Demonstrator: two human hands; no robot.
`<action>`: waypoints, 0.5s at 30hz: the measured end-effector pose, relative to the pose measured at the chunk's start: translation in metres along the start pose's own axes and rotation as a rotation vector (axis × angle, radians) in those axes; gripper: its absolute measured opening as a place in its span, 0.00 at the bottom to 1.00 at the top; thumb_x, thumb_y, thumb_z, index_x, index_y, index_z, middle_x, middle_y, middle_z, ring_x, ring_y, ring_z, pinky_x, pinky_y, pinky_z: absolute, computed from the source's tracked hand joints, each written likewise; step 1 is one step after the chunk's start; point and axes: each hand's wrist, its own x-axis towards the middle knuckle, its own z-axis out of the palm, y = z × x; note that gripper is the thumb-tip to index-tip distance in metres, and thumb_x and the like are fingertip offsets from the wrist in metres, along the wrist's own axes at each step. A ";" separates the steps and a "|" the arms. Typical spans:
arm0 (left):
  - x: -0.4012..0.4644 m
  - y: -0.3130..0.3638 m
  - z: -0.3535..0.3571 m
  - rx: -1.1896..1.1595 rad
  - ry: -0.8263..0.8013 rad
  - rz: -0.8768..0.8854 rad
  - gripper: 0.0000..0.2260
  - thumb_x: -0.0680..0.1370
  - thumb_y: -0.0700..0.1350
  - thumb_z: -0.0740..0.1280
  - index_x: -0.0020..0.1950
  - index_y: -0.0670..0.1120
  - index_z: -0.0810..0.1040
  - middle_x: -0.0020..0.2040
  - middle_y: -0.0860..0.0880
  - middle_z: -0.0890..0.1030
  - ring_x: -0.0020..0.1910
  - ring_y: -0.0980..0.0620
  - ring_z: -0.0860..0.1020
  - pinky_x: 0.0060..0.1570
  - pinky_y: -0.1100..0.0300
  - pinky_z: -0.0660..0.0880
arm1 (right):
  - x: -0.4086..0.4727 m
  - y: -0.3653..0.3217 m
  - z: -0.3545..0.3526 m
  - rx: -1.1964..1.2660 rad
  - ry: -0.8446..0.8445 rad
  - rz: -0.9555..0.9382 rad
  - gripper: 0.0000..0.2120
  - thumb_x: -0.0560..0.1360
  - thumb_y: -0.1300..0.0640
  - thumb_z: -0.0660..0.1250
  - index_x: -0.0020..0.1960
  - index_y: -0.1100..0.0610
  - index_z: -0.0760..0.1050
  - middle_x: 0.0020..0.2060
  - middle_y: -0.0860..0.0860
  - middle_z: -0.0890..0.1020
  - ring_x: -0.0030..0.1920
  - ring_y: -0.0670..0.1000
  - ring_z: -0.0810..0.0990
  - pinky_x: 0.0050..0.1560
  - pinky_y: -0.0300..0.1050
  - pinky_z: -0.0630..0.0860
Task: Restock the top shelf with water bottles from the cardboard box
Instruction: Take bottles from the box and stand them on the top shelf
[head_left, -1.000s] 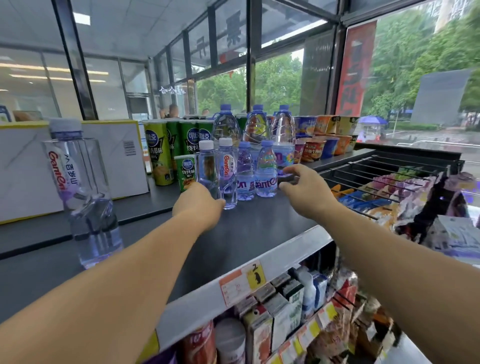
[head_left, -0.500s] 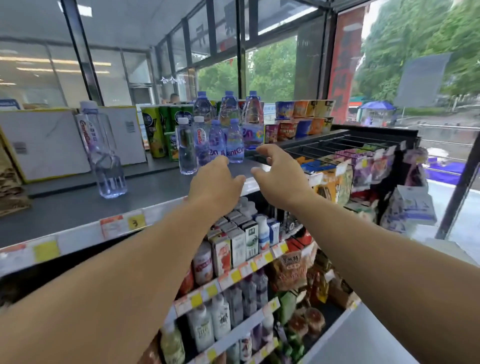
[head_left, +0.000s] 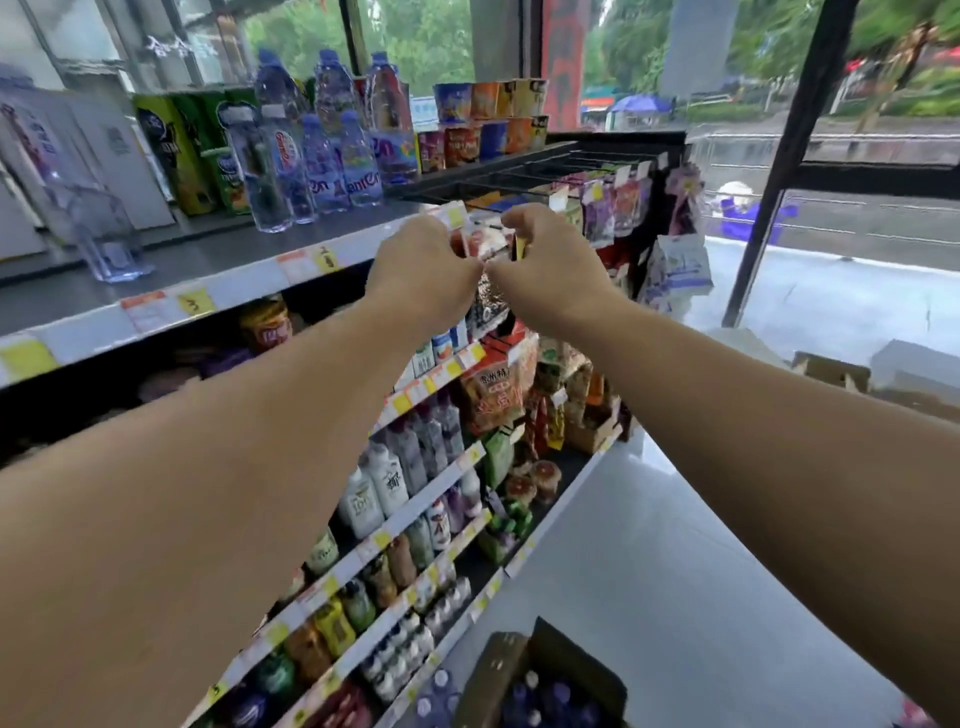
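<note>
Both empty, left hand (head_left: 423, 270) and right hand (head_left: 553, 265) loosely curled off the shelf (head_left: 208, 260); best lowered to box (head_left: 540, 675), gripping bottles (head_left: 311, 156) by body.

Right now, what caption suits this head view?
Both empty hands, left and right, hover before the top shelf of water bottles.

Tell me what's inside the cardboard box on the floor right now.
The cardboard box is open, with several bottles standing inside, blue and white caps up. A raised flap and the frame's bottom edge hide the rest, so no full count is possible. Both hands are empty.
</note>
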 end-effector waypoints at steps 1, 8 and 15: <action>-0.011 -0.004 0.005 -0.004 -0.026 0.021 0.17 0.77 0.47 0.68 0.34 0.47 0.64 0.35 0.44 0.72 0.37 0.43 0.73 0.36 0.50 0.71 | -0.014 0.004 0.002 -0.011 0.008 0.027 0.24 0.77 0.57 0.65 0.72 0.53 0.66 0.59 0.51 0.76 0.42 0.47 0.74 0.44 0.44 0.75; -0.098 -0.049 0.046 -0.091 -0.196 0.032 0.12 0.76 0.45 0.66 0.37 0.44 0.66 0.34 0.45 0.70 0.34 0.42 0.70 0.32 0.51 0.67 | -0.115 0.044 0.037 -0.084 0.060 0.258 0.25 0.77 0.56 0.65 0.73 0.55 0.66 0.65 0.53 0.75 0.47 0.50 0.74 0.47 0.44 0.72; -0.162 -0.094 0.119 -0.093 -0.318 0.007 0.15 0.78 0.47 0.66 0.61 0.41 0.75 0.53 0.42 0.79 0.51 0.40 0.77 0.51 0.47 0.77 | -0.195 0.118 0.082 -0.106 0.030 0.418 0.25 0.76 0.56 0.64 0.72 0.54 0.67 0.63 0.52 0.76 0.57 0.53 0.74 0.52 0.44 0.69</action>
